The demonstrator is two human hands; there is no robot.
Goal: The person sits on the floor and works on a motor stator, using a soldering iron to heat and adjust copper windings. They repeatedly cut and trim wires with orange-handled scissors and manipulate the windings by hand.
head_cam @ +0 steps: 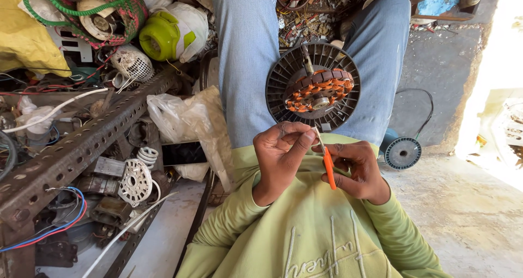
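My right hand (pixel 357 171) grips an orange-handled tool (pixel 329 170) that points up toward my knees. The thumb and fingers of my left hand (pixel 280 155) pinch a thin pale strip (pixel 317 136) at the tool's tip. Both hands hover over my lap, in front of my light green sweatshirt. Just beyond them, a round dark finned fan motor housing (pixel 283 84) rests between my jeans-clad legs. Inside it sits a stator wound with orange copper wire (pixel 318 90). Neither hand touches the motor.
A rusty perforated angle bar (pixel 81 147) runs diagonally on the left amid motor parts, a white stator disc (pixel 134 181), red and blue wires (pixel 60 226) and a clear plastic bag (pixel 180 117). A blue wire spool (pixel 402 153) lies right of my leg on the concrete floor.
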